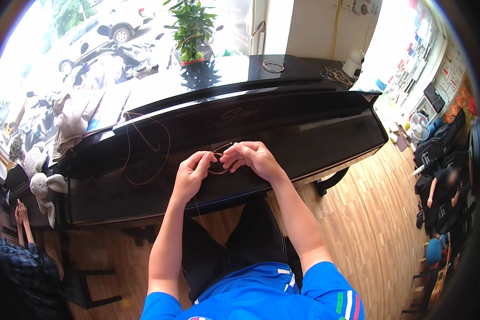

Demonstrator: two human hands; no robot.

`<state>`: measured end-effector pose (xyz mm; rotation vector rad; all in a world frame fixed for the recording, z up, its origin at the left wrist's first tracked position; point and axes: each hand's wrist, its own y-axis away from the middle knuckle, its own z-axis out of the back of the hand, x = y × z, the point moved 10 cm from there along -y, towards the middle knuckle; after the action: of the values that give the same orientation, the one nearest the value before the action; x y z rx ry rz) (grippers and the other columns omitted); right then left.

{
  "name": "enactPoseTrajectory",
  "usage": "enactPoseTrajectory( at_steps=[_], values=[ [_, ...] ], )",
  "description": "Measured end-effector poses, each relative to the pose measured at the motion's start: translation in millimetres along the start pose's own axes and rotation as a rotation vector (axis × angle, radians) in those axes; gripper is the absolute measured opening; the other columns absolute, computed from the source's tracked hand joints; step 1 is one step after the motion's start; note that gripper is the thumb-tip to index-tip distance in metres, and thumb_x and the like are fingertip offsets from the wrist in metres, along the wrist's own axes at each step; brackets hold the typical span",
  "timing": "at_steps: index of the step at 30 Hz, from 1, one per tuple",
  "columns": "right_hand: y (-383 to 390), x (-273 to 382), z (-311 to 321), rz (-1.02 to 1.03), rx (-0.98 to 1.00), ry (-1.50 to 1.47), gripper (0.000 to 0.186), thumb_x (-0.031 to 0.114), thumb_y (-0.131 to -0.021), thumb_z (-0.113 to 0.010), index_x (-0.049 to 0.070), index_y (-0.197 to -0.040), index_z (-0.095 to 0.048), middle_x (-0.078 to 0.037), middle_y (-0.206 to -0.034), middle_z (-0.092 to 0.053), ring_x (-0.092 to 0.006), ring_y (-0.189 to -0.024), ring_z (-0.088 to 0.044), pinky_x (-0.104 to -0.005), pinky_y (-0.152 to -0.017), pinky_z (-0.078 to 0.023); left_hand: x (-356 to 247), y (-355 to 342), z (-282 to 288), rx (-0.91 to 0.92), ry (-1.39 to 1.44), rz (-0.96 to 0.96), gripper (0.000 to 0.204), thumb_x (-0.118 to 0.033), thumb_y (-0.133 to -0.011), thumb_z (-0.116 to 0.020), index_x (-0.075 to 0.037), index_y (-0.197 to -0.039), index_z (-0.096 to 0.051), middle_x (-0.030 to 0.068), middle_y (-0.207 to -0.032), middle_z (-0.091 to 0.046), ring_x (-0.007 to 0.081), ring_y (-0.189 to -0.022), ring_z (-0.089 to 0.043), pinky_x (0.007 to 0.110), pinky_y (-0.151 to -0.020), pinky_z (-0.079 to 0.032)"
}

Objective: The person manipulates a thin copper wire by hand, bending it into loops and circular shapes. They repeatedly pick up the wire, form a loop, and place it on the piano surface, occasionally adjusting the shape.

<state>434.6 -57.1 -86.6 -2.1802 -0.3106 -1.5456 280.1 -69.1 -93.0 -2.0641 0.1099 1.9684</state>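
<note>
Wire (218, 173): thin, coppery, looped, above the piano (314, 122)
Left hand (193, 172): pinching the loop between thumb and fingers
Right hand (254, 159): fingers bent at the loop's other side; cannot tell if grasping
Piano finish: glossy black, flat-topped, carrying a leafy plant (191, 29) and round coil (273, 66)
Floor (368, 213): pale wooden planks

Open passage right of the right hand (253, 157), along the black piano (325, 120). Left of the left hand (191, 173), looping wire (169, 140) crosses the way; grey plush toy (39, 184) obstructs the far-left end.
</note>
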Motion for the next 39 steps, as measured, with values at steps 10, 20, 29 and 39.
enactPoseTrajectory(
  at_steps=[10,20,29,39],
  values=[
    [0,-2,-18,-0.141,0.215,-0.001,0.037,0.035,-0.105,-0.048,0.002,-0.118,-0.060,-0.013,-0.091,-0.071,-0.0211,-0.088,-0.071,-0.0310,-0.072,-0.053,-8,2,-11,0.098,0.006,-0.075,0.023,-0.020,-0.104,-0.054,-0.001,-0.099,-0.066,-0.0064,-0.067,-0.046,0.0020,-0.057,-0.037,0.020,-0.051,-0.028],
    [-2,-2,-6,-0.082,0.157,-0.167,0.024,0.021,-0.102,-0.056,0.003,-0.116,-0.065,-0.004,-0.081,-0.064,-0.0103,-0.077,-0.059,-0.0255,-0.063,-0.046,-11,1,-21,0.192,0.060,0.019,0.026,-0.022,-0.105,-0.052,-0.001,-0.102,-0.067,-0.0050,-0.066,-0.046,0.0036,-0.056,-0.037,0.020,-0.051,-0.028],
    [0,-4,-3,-0.076,0.064,-0.233,0.017,0.015,-0.099,-0.062,0.004,-0.112,-0.064,-0.006,-0.086,-0.068,-0.0083,-0.065,-0.057,-0.0226,-0.056,-0.042,-6,-1,-24,0.190,0.231,0.078,0.028,-0.024,-0.106,-0.049,-0.002,-0.101,-0.066,-0.0040,-0.067,-0.048,0.0032,-0.054,-0.035,0.019,-0.049,-0.027],
    [1,-13,-10,-0.129,0.224,-0.299,0.036,0.036,-0.102,-0.057,0.002,-0.102,-0.067,-0.001,-0.067,-0.058,-0.0080,-0.055,-0.051,-0.0220,-0.051,-0.039,-14,2,-33,0.307,-0.060,0.020,0.026,-0.019,-0.101,-0.058,0.002,-0.095,-0.071,-0.0040,-0.070,-0.050,0.0030,-0.060,-0.039,0.021,-0.053,-0.030]
  ],
)
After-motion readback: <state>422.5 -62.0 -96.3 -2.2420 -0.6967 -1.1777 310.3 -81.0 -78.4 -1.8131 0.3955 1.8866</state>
